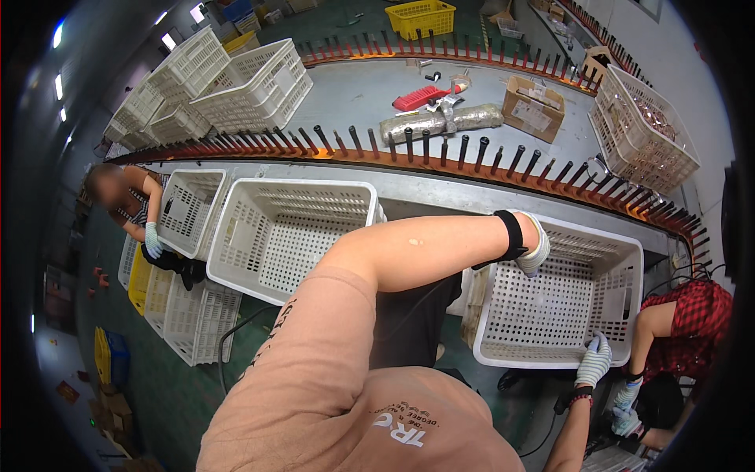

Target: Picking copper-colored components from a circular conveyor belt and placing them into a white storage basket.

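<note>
The fingers of the gloved left hand (535,250) curl shut over the far rim of an empty white perforated crate (550,315), while the fingers of the gloved right hand (594,360) close on its near rim, so both hands hold the crate, which sits just in front of the person at the near edge of the grey surface (440,193). Just left of it stands a second empty white crate (291,228), with a third (189,206) beyond held by a co-worker (130,200). A curved row of dark pegs (409,145) hems the far side, another person in a red checked shirt (688,322) crowds the right, and green floor (173,393) lies open at lower left.
</note>
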The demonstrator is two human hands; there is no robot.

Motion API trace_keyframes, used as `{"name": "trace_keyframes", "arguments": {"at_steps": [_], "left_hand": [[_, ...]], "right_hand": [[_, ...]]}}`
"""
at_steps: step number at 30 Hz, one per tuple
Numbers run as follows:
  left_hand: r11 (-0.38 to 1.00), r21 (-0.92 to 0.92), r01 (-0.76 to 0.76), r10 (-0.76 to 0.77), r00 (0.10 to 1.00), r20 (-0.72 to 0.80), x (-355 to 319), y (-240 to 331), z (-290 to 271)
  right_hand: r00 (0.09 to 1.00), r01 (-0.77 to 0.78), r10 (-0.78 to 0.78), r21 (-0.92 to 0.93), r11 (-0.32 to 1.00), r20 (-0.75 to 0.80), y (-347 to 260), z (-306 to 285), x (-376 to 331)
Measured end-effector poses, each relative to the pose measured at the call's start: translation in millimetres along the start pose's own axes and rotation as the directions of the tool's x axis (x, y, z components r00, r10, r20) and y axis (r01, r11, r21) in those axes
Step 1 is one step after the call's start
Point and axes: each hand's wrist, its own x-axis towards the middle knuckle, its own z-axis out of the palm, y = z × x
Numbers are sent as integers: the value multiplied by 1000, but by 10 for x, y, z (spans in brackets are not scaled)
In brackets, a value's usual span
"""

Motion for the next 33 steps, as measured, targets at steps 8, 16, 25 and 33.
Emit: {"name": "trace_keyframes", "arguments": {"at_steps": [8, 16, 25, 33], "left_hand": [[1000, -10, -22, 21, 1000, -16, 58, -34, 30], [999, -28, -19, 19, 1000, -13, 72, -41, 59], [1000, -7, -27, 27, 1000, -3, 45, -43, 50], [999, 5, -42, 42, 999, -17, 32, -35, 45]], "right_hand": [[1000, 0, 0, -11, 1000, 18, -33, -39, 3], [1000, 5, -4, -47, 999, 20, -40, -43, -9], [1000, -10, 11, -19, 1000, 30, -43, -38, -26], [1000, 3, -2, -38, 999, 18, 8, -15, -26]]}}
